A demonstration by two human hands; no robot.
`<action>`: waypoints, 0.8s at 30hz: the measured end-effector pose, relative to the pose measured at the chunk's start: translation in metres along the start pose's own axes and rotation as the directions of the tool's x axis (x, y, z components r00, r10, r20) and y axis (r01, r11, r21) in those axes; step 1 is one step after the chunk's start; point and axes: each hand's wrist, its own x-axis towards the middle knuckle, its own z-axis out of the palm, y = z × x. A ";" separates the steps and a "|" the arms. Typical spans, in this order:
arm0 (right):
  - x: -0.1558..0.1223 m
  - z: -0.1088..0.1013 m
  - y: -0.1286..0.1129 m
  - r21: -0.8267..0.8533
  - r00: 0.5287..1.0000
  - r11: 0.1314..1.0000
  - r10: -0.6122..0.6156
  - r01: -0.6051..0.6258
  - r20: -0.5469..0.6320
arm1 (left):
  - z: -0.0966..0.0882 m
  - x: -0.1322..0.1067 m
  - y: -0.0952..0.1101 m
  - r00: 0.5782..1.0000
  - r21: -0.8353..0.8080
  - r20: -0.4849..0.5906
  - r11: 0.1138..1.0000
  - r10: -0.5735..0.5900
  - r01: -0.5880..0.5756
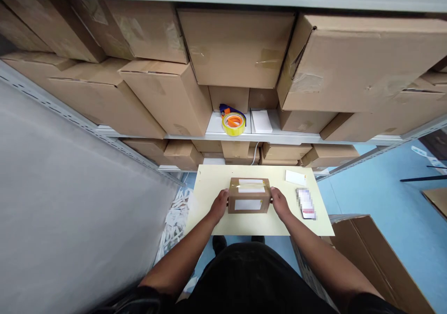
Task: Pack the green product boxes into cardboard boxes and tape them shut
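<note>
A small brown cardboard box (249,196) rests on the pale yellow table (209,225), or just above it; I cannot tell which. One white label is on its top under a strip of tape, and another is on the side facing me. My left hand (220,204) grips the box's left end, and my right hand (279,202) grips the right end, so the box is held between both. To the right of my right hand lies a phone (306,204) with its screen partly blurred. Behind the phone is a white slip or small stack of labels (295,177).
Metal shelving packed with cardboard boxes (237,48) rises behind the table. On its middle shelf (216,124) sit a yellow tape roll in a dispenser (233,123) and a white paper stack (261,121). Paper strips (176,216) heap at left; a large open carton (377,258) stands at right.
</note>
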 end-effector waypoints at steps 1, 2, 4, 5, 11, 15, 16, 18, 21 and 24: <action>-0.011 0.001 0.003 0.059 1.000 0.998 -0.028 0.029 -0.015 | 0.002 -0.007 -0.007 1.000 -0.089 -0.025 0.996 -0.003 0.001; -0.021 0.002 0.007 0.081 0.999 0.996 -0.037 0.038 -0.023 | 0.005 -0.014 -0.012 0.999 -0.134 -0.045 0.991 -0.011 0.005; -0.036 0.009 0.014 0.071 0.999 0.997 -0.019 0.021 -0.029 | 0.011 -0.022 -0.021 0.997 -0.143 -0.073 0.990 -0.029 0.019; -0.041 0.012 0.017 0.055 1.000 0.998 -0.001 0.002 -0.028 | 0.014 -0.025 -0.024 0.996 -0.127 -0.080 0.992 -0.033 0.022; -0.038 0.020 0.026 -0.049 0.999 0.998 0.036 -0.036 -0.002 | 0.013 -0.022 -0.027 1.000 -0.062 -0.021 0.998 -0.015 0.013; -0.034 0.019 0.027 -0.088 0.998 0.994 0.061 -0.062 -0.014 | 0.009 -0.020 -0.025 1.000 -0.002 -0.015 1.000 -0.015 0.015; -0.034 0.020 0.027 -0.094 0.998 0.993 0.065 -0.067 -0.020 | 0.009 -0.020 -0.025 1.000 0.009 -0.015 1.000 -0.015 0.015; -0.035 0.022 0.026 -0.102 0.996 0.991 0.078 -0.081 -0.036 | 0.008 -0.021 -0.025 1.000 0.015 -0.009 1.000 -0.020 0.020; -0.037 0.025 0.026 -0.110 0.993 0.988 0.107 -0.112 -0.053 | 0.006 -0.021 -0.023 1.000 0.018 -0.005 1.000 -0.023 0.023; -0.038 0.027 0.029 -0.098 0.989 0.985 0.141 -0.145 -0.046 | 0.003 -0.019 -0.020 0.999 0.057 -0.008 0.998 -0.035 0.036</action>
